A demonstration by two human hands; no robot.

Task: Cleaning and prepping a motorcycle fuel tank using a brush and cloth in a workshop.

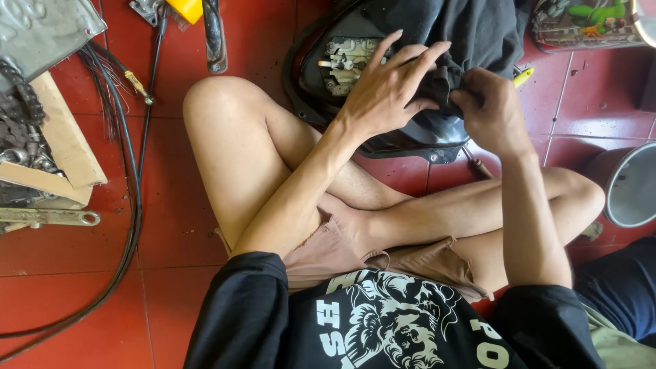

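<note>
- A black housing [403, 130] is seen on the red tiled floor [82, 301], just beyond the crossed legs of a seated person, far and centre in the view.
- A dark cloth [471, 34] is draped over the far right part of the housing; a pale metal latch plate [345, 61] is left bare on its far left.
- The left hand [386, 92] is laid over the housing with fingers spread and thumb tucked under, and a fold of the cloth is pinched at its fingertips.
- The right hand [488, 109] is closed on the same fold from the right, so the two grips meet on the cloth near the middle of the housing.
- The step in hand is judged to be work on the cloth at the housing edge, whether pulling, tucking or gathering cannot be told.
- A steady hold of the housing by one hand, and a fine pinch kept by the other, is judged to be called for next.
- A yellow tool tip [523, 76] is seen just right of the right hand, mostly hidden.
- Black cables [130, 205] are run down the left of the floor, beside wood pieces [68, 147] and a wrench [48, 217].
- A metal bucket [632, 184] is stood at the right edge.
</note>
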